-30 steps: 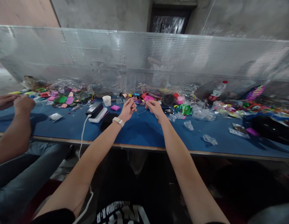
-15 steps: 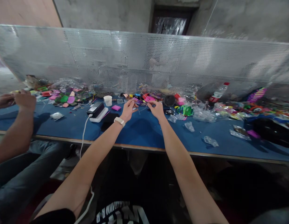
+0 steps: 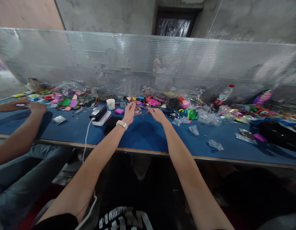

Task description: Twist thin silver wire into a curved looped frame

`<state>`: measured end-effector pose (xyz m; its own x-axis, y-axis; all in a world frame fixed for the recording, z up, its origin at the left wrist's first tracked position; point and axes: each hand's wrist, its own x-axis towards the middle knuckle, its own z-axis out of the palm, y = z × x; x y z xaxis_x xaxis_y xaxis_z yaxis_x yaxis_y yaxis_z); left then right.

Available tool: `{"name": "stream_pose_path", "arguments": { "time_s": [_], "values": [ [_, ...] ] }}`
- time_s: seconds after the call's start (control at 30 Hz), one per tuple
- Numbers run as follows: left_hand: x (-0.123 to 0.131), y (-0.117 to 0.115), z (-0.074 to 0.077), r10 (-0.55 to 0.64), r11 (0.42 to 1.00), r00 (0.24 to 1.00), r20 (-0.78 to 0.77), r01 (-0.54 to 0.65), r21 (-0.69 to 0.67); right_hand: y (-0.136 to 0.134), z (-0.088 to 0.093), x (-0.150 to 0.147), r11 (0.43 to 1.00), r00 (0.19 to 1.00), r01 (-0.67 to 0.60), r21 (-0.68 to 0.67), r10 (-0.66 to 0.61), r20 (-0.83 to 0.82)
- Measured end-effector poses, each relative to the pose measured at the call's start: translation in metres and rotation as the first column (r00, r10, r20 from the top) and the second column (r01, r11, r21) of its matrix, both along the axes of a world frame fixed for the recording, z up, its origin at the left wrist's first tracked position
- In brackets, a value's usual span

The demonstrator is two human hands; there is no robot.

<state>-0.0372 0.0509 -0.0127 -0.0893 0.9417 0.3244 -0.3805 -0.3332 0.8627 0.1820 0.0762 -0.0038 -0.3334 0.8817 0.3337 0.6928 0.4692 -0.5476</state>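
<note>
My left hand [image 3: 130, 111], with a white band on its wrist, is stretched out over the blue table [image 3: 143, 134], its fingers pinched together on something small that I cannot make out. My right hand [image 3: 157, 114] is close beside it, fingers curled in a pinch, also on something too small to name. Both hands hover just in front of a heap of small colourful pieces [image 3: 150, 101] by the perforated metal screen [image 3: 148, 64]. A pink square piece [image 3: 118, 111] lies left of my left hand.
A small black device [image 3: 97, 113] with a white cable [image 3: 85, 140], a white cup [image 3: 110, 103], a dark phone [image 3: 111, 124], clear plastic bags [image 3: 215, 144] and a bottle [image 3: 222, 95] lie about. Another person's arms [image 3: 21, 127] work at the left.
Both my hands have lowered slightly toward the table and stayed close together. The other person's hands at the left have moved down onto the table.
</note>
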Motion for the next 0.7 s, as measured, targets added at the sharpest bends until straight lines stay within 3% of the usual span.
{"name": "stream_pose_path", "arguments": {
  "time_s": [0.23, 0.43, 0.7],
  "values": [
    [0.0013, -0.0055, 0.0036, -0.047, 0.999, 0.998, 0.027, 0.048, -0.024, 0.0046, -0.0099, -0.0003, 0.998, 0.969, -0.064, 0.007, 0.064, -0.240],
    [0.0013, -0.0086, 0.0077, -0.048, 0.996, 0.999, 0.011, 0.048, -0.069, 0.0046, -0.0051, 0.0012, 0.998, 0.929, -0.057, 0.009, 0.056, -0.367],
    [0.0052, -0.0080, 0.0062, -0.044, 0.998, 0.999, 0.024, 0.045, -0.038, -0.0015, -0.0029, -0.0036, 0.989, 0.914, -0.149, 0.002, 0.139, -0.382]
  ]
}}
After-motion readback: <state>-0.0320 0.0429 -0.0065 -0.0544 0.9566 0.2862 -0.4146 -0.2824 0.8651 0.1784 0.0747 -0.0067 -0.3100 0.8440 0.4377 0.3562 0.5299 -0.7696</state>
